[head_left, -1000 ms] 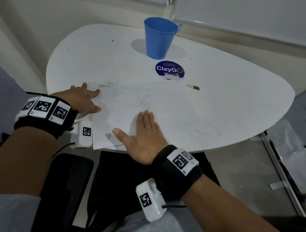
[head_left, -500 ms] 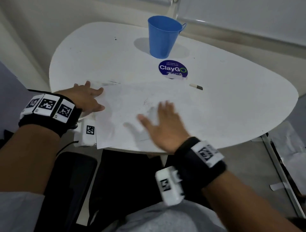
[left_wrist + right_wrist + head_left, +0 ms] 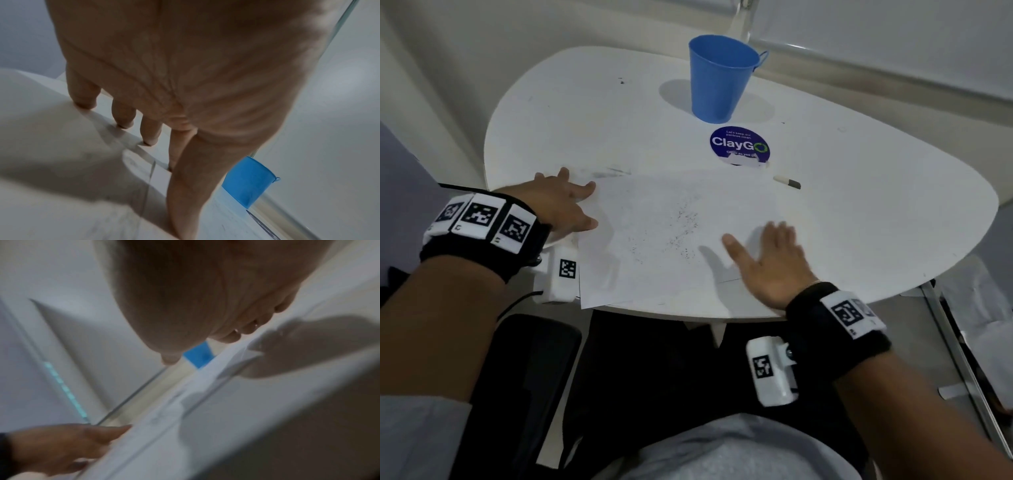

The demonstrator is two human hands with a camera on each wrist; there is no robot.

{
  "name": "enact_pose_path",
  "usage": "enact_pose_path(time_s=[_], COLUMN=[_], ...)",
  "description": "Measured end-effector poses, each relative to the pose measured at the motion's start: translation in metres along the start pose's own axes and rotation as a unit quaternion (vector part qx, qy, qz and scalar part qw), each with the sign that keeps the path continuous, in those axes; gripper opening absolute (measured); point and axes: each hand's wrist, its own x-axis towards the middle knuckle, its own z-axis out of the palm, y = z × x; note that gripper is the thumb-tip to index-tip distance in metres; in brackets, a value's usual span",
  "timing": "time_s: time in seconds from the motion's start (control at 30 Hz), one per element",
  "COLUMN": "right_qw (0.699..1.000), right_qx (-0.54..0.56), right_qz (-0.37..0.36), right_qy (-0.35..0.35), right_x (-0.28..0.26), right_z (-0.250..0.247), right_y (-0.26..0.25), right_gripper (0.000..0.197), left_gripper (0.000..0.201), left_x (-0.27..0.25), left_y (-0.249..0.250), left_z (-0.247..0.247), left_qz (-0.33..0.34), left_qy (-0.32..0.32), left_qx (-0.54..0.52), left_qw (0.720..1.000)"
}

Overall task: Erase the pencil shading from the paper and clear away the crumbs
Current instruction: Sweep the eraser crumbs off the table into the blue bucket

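Note:
A white paper (image 3: 654, 246) lies on the white table (image 3: 876, 222), with dark eraser crumbs (image 3: 683, 233) scattered over its middle. My left hand (image 3: 582, 205) presses flat on the paper's left edge, its fingertips (image 3: 85, 104) spread. My right hand (image 3: 763, 250) is flat with straight fingers at the paper's right part, near the table's front edge. It is blurred and holds nothing; I cannot tell if it touches the sheet. A white eraser (image 3: 787, 182) with a dark end lies on the table beyond the paper's far right corner.
A blue cup (image 3: 719, 78) stands at the back of the table, with a round ClayGo sticker (image 3: 739, 147) in front of it. Grey smudges (image 3: 609, 171) mark the table past the paper's far left corner. The table's front edge runs just under my right wrist.
My right hand has swept to the right across the paper, from its near left part to its right part. The left hand has stayed pressing on the left edge.

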Motion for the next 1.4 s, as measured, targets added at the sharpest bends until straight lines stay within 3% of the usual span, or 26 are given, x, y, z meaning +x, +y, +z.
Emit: enact_pose_path(time_s=[0.07, 0.27, 0.33, 0.4, 0.5, 0.63, 0.73, 0.8, 0.9, 0.93, 1.1, 1.2, 1.3, 1.4], right_qw=[1.000, 0.981, 0.985, 0.994, 0.998, 0.985, 0.974, 0.983, 0.997, 0.998, 0.969, 0.989, 0.999, 0.992], right_qx=[-0.006, 0.016, 0.028, 0.020, 0.008, -0.005, 0.037, 0.046, 0.045, 0.030, 0.013, 0.031, -0.026, -0.052], right_qz=[0.022, -0.174, -0.163, -0.103, -0.035, -0.141, -0.201, -0.169, -0.057, -0.053, -0.194, -0.130, -0.037, -0.107], right_qy=[-0.006, -0.083, -0.055, -0.037, -0.057, -0.095, -0.093, -0.055, -0.026, -0.030, -0.151, -0.069, -0.017, -0.052], right_x=[-0.003, -0.030, -0.028, -0.024, -0.030, -0.044, -0.043, -0.022, 0.012, 0.015, -0.008, 0.030, 0.064, 0.056], right_z=[0.005, 0.047, 0.034, 0.021, 0.023, 0.057, 0.048, 0.027, 0.005, 0.006, 0.026, -0.004, -0.020, 0.000], right_y=[0.001, -0.085, -0.077, -0.052, -0.035, -0.089, -0.106, -0.090, -0.063, -0.065, -0.102, -0.088, -0.073, -0.096], right_gripper=[0.106, 0.107, 0.107, 0.106, 0.107, 0.107, 0.107, 0.108, 0.107, 0.107, 0.105, 0.104, 0.106, 0.109], left_gripper=[0.078, 0.078, 0.078, 0.078, 0.079, 0.080, 0.079, 0.078, 0.077, 0.078, 0.078, 0.078, 0.079, 0.079], left_x=[0.001, -0.002, -0.002, -0.001, 0.001, -0.001, -0.006, -0.010, -0.011, -0.009, -0.005, -0.007, -0.009, -0.009], left_y=[0.000, -0.001, -0.001, -0.001, -0.002, -0.002, -0.002, -0.001, -0.002, -0.002, -0.005, -0.007, -0.007, -0.007], left_z=[0.000, -0.002, -0.002, -0.002, -0.001, -0.002, -0.002, -0.002, -0.002, -0.001, -0.001, -0.001, -0.001, -0.001], left_qz=[-0.001, 0.003, 0.005, 0.004, 0.003, 0.003, 0.007, 0.012, 0.014, 0.015, 0.017, 0.021, 0.020, 0.019], left_qy=[0.003, -0.001, -0.005, -0.006, -0.002, -0.001, 0.000, -0.002, -0.005, -0.005, -0.009, -0.010, -0.008, -0.010], left_qx=[0.001, -0.026, -0.034, -0.022, -0.009, -0.013, -0.039, -0.043, -0.023, -0.022, -0.044, -0.052, -0.063, -0.068], left_qw=[1.000, 1.000, 0.999, 1.000, 1.000, 1.000, 0.999, 0.999, 1.000, 1.000, 0.999, 0.998, 0.998, 0.997])
